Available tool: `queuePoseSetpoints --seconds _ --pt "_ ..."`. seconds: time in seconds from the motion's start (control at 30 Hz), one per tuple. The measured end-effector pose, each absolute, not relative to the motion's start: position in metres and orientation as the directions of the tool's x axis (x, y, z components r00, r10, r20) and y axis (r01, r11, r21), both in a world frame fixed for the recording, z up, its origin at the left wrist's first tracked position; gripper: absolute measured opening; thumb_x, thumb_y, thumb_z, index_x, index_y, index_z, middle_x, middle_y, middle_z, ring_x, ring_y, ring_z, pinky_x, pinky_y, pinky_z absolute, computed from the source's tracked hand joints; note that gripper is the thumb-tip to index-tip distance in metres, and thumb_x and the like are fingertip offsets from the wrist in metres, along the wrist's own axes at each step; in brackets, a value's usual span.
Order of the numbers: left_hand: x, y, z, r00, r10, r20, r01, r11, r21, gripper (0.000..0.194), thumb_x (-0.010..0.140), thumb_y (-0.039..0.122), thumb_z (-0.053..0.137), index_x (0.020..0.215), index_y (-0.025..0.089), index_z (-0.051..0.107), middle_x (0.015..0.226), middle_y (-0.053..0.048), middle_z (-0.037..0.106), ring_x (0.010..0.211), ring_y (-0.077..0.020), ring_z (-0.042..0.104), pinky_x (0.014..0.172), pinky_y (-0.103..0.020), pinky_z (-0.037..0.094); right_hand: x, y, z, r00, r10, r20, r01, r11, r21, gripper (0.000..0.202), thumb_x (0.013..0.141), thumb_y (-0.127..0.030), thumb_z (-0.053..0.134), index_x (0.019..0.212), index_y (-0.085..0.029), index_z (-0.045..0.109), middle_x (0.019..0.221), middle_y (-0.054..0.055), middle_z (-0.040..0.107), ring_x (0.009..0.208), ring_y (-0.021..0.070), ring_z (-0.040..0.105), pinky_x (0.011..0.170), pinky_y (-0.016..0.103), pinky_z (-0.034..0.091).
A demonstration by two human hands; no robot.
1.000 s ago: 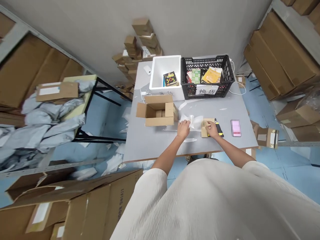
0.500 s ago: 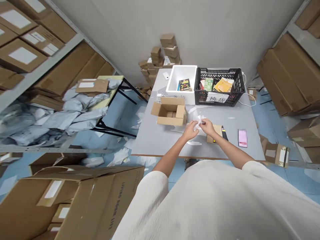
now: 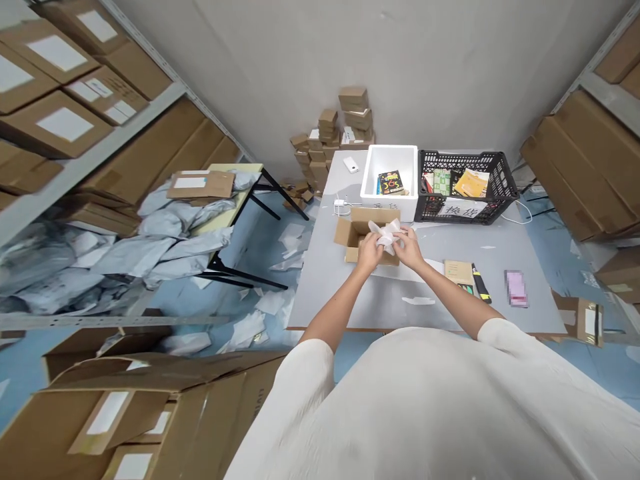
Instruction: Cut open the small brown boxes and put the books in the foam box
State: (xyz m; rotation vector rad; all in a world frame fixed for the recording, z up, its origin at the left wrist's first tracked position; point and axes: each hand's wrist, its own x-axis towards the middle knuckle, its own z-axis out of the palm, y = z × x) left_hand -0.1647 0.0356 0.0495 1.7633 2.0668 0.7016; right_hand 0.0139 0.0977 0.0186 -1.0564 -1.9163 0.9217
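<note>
Hands [image 3: 389,252] w/ crumpled white wrap [image 3: 385,235] over open ctn [image 3: 351,255].

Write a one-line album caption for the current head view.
Two hands, left and right, hold crumpled white wrapping over an open cardboard box on a grey table.

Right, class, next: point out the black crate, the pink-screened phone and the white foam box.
black crate [image 3: 506,179]: head view, its right wall.
phone [image 3: 515,288]: head view, its screen.
white foam box [image 3: 393,150]: head view, its far rim.
</note>
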Motion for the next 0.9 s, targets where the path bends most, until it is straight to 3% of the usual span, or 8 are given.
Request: queuePoseSetpoints --seconds 0.1,0.23,0.37,0.47,0.57,0.7,0.77,0.9 --pt "-0.192 0.039 0.038 -0.218 0.975 0.04 0.805 0.157 0.572 0.035 0.099 0.018 0.057 0.131 0.022 0.071 0.138 -0.011 0.068 0.121 -0.0296 0.068 0.105 -0.038 0.055 -0.008 0.095 0.013 -0.403 0.871 0.281 0.417 0.448 -0.791 0.038 0.094 -0.031 0.066 0.128 -0.023 0.078 0.146 0.015 0.057 0.138 0.0344 0.054 0.124 0.053 0.044" --pt "-0.213 0.049 0.023 -0.218 0.976 0.026 0.772 0.155 0.616 0.038 0.098 0.016 0.056 0.133 0.022 0.07 0.133 -0.01 0.073 0.124 -0.0295 0.069 0.107 -0.038 0.055 -0.031 0.098 0.006 -0.508 0.843 0.178 0.421 0.423 -0.803 0.046 0.094 -0.029 0.063 0.138 -0.021 0.072 0.138 0.015 0.067 0.13 0.0328 0.062 0.121 0.052 0.048" --pt "-0.223 0.06 0.012 -0.255 0.965 -0.054 0.728 0.228 0.647 0.04 0.101 0.02 0.053 0.139 0.025 0.066 0.135 -0.008 0.076 0.126 -0.0297 0.07 0.106 -0.038 0.054 -0.045 0.101 0.0 -0.54 0.839 0.066 0.432 0.344 -0.834 0.054 0.096 -0.028 0.058 0.15 -0.022 0.06 0.146 0.014 0.07 0.129 0.0311 0.066 0.118 0.052 0.051" --pt "-0.225 0.065 0.006 -0.266 0.953 -0.146 0.744 0.299 0.597 0.046 0.104 0.024 0.055 0.15 0.025 0.058 0.131 -0.009 0.078 0.123 -0.0313 0.072 0.108 -0.04 0.05 -0.048 0.104 -0.005 -0.555 0.831 -0.035 0.494 0.296 -0.818 0.054 0.098 -0.026 0.058 0.152 -0.023 0.057 0.145 0.013 0.072 0.131 0.0316 0.066 0.117 0.052 0.05" --pt "-0.224 0.066 0.003 -0.23 0.958 -0.169 0.82 0.284 0.496 0.043 0.106 0.026 0.056 0.149 0.026 0.062 0.132 -0.013 0.076 0.13 -0.0347 0.066 0.115 -0.045 0.042 -0.047 0.108 -0.011 -0.551 0.828 -0.104 0.611 0.316 -0.726 0.047 0.097 -0.023 0.057 0.143 -0.021 0.065 0.136 0.014 0.074 0.129 0.0345 0.065 0.117 0.054 0.048" --pt "-0.222 0.063 0.004 -0.198 0.971 -0.132 0.908 0.233 0.348 0.032 0.107 0.027 0.052 0.129 0.026 0.075 0.146 -0.019 0.061 0.144 -0.0396 0.049 0.118 -0.054 0.037 -0.045 0.112 -0.019 -0.509 0.86 -0.035 0.678 0.375 -0.632 0.045 0.095 -0.02 0.057 0.137 -0.019 0.073 0.14 0.017 0.068 0.131 0.0372 0.059 0.119 0.056 0.045" --pt "-0.222 0.063 0.007 -0.187 0.972 -0.144 0.923 0.224 0.312 0.032 0.108 0.026 0.05 0.127 0.023 0.076 0.142 -0.02 0.06 0.138 -0.0391 0.052 0.115 -0.053 0.04 -0.043 0.113 -0.021 -0.499 0.866 0.019 0.669 0.399 -0.627 0.046 0.095 -0.02 0.057 0.138 -0.02 0.072 0.14 0.017 0.065 0.13 0.0365 0.058 0.119 0.055 0.046" --pt "-0.222 0.066 0.011 -0.163 0.965 -0.206 0.904 0.229 0.36 0.04 0.108 0.024 0.05 0.146 0.018 0.063 0.138 -0.02 0.065 0.122 -0.0348 0.065 0.104 -0.045 0.048 -0.039 0.114 -0.022 -0.52 0.853 0.046 0.636 0.423 -0.646 0.043 0.096 -0.019 0.054 0.135 -0.019 0.071 0.136 0.017 0.063 0.128 0.0348 0.058 0.118 0.054 0.048"
